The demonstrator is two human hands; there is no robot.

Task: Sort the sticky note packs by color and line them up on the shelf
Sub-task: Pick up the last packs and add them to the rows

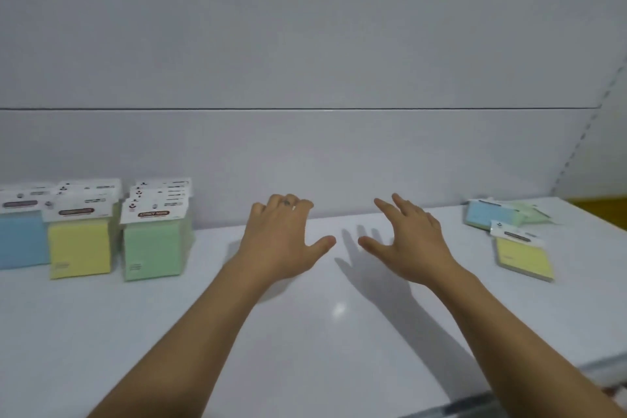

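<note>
Three upright rows of sticky note packs stand at the far left of the white shelf (305,332): blue packs (22,239), yellow packs (79,248) and green packs (152,248), each with white header cards. At the right lie loose packs: a blue one (488,214), pale green ones (532,210) behind it and a yellow one (522,256) lying flat nearer me. My left hand (281,241) and my right hand (410,244) hover over the middle of the shelf, fingers spread, holding nothing.
A plain grey-white back panel (305,146) rises behind the shelf. A slotted upright rail (583,139) runs along the right side. The shelf's front edge (604,363) shows at the lower right.
</note>
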